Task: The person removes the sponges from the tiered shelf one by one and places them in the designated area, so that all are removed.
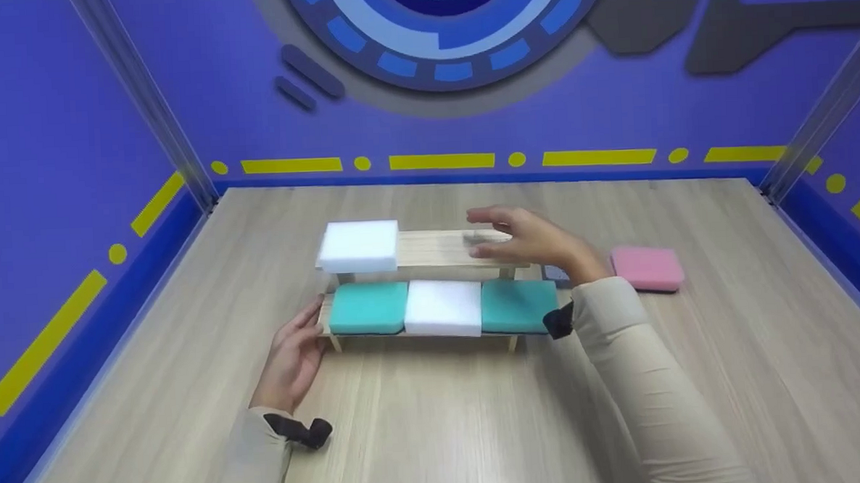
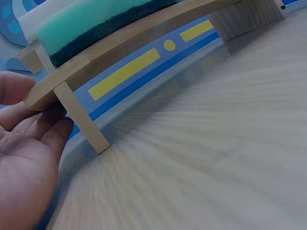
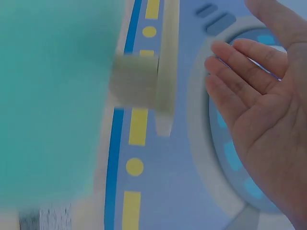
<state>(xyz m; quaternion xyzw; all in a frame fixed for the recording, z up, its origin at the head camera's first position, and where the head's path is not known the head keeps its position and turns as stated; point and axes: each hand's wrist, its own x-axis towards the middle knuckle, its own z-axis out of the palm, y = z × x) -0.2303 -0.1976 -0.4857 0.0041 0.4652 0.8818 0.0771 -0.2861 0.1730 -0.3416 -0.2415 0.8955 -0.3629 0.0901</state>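
Note:
A small two-step wooden rack [image 1: 430, 249] stands mid-table. Its lower step carries a teal sponge [image 1: 370, 308], a white sponge [image 1: 442, 308] and another teal sponge [image 1: 518, 306] side by side. On the upper step, at the left end, lies a second white sponge [image 1: 359, 246]. My left hand [image 1: 290, 360] grips the left end of the lower step [image 2: 72, 72], thumb above and fingers beneath. Over the right part of the upper step, my right hand [image 1: 524, 237] is held with fingers extended and apart from the thumb, holding nothing [image 3: 268, 105].
A pink sponge [image 1: 647, 268] with a dark underside lies on the table to the right of the rack. Beside it, a flat grey piece [image 1: 555, 274] is partly hidden by my right arm. Blue-purple panels [image 1: 425, 136] wall the table at the back and sides.

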